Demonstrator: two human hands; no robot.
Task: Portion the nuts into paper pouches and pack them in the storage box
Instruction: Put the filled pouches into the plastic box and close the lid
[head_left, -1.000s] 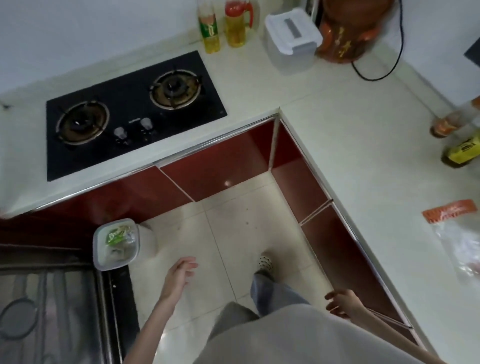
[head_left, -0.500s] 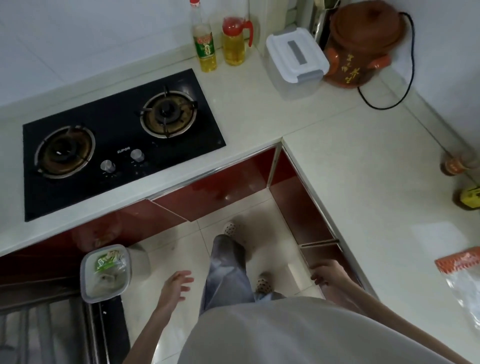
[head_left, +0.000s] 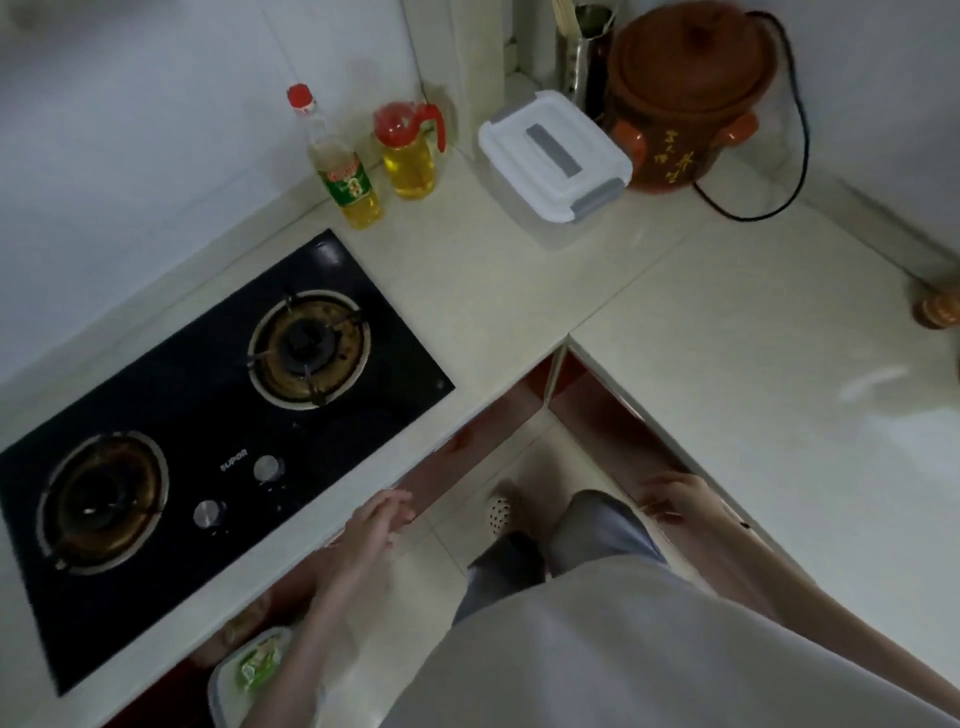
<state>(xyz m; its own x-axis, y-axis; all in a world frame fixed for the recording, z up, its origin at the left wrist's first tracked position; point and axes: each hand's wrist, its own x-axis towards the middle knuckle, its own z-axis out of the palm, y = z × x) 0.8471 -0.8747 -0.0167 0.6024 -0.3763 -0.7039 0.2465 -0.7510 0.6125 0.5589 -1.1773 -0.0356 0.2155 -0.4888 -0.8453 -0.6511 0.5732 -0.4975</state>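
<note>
Storage box (head_left: 555, 156): showing white with grey clasps and a grey handle, at 12 o'clock.
Pot (head_left: 685, 98): glowing reddish brown, carrying yellow characters, at 1 o'clock.
Hob (head_left: 208, 441): gleaming black, at 9 o'clock.
Bottles (head_left: 345, 171): holding yellow oil under red caps.
Cabinets (head_left: 597, 410): showing dark red.

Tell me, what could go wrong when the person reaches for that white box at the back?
1. The white box sits close beside the brown clay pot and the oil jug; a careless pull might bump one.
2. The pot's black cord loops on the counter and could snag.
3. Both hands, the left hand and the right hand, are empty and low, so it is a long reach.
</note>
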